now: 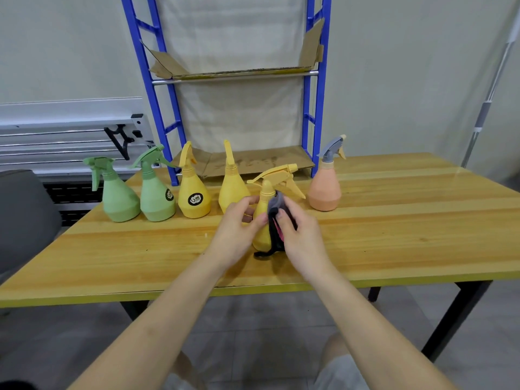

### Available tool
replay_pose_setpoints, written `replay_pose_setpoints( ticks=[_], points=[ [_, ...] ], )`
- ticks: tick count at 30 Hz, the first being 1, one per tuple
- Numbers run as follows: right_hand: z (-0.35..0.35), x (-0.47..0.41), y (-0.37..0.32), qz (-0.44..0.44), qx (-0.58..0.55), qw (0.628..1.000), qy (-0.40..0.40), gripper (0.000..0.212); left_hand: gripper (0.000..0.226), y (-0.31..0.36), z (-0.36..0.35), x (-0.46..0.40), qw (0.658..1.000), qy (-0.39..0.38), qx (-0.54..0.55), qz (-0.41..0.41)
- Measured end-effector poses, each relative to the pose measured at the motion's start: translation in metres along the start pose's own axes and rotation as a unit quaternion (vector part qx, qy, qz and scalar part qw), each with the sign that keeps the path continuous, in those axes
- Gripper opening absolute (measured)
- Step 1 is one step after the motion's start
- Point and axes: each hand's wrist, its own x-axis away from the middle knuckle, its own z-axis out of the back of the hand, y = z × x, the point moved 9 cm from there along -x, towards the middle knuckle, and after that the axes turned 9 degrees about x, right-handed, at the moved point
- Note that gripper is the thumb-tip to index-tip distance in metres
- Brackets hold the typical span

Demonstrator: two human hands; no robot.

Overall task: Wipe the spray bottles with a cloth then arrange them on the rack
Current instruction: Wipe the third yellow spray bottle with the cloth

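A yellow spray bottle (264, 209) stands tilted at the middle of the wooden table (394, 235). My left hand (239, 232) grips its body from the left. My right hand (301, 235) presses a dark cloth (274, 220) with a pink patch against the bottle's right side; the cloth's tail hangs down to the table. Behind stand two green bottles (118, 192) (156, 190), two more yellow bottles (192, 190) (232, 184) and a peach bottle with a grey trigger (325, 184). The blue rack (316, 88) rises at the table's back.
The rack's shelves are lined with brown cardboard (253, 161); its upper shelf (239, 74) holds nothing. A grey seat (22, 218) is at the left, white rails (64, 130) lie behind it, and a metal pole (489, 99) leans at the right.
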Motion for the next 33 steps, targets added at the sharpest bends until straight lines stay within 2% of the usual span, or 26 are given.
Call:
replay_pose_setpoints(
  ticks=[5,8,13,18,22,26,29,33],
  points=[
    [0.001,0.004,0.030,-0.037,0.137,0.988,-0.063,0.033,0.045,-0.004,0.002,0.003,1.000,-0.008,0.017,0.003],
    [0.000,0.005,0.030,-0.041,0.171,0.980,-0.091,0.033,0.039,-0.004,0.004,0.005,0.999,-0.009,0.046,0.010],
    [0.000,-0.009,0.013,-0.033,0.071,0.992,-0.098,0.031,0.033,0.000,0.006,0.002,0.998,-0.039,0.042,0.010],
    [0.004,-0.014,0.010,-0.007,0.069,0.992,-0.105,0.021,0.042,-0.002,0.003,0.002,0.999,-0.047,0.007,0.005],
    [0.007,-0.008,0.026,-0.009,0.102,0.986,-0.132,0.029,0.049,-0.006,0.002,0.005,0.998,-0.053,0.028,0.017],
    [0.006,-0.003,0.035,0.005,0.176,0.972,-0.156,0.050,0.061,-0.007,0.002,0.008,0.996,-0.061,0.053,0.023],
    [0.005,-0.004,0.030,0.009,0.162,0.977,-0.138,0.049,0.051,-0.013,0.007,0.004,0.994,-0.055,0.082,0.039],
    [0.008,-0.015,0.004,0.018,0.066,0.995,-0.072,0.040,0.036,-0.015,0.003,0.002,0.994,-0.075,0.075,0.017]
  ],
)
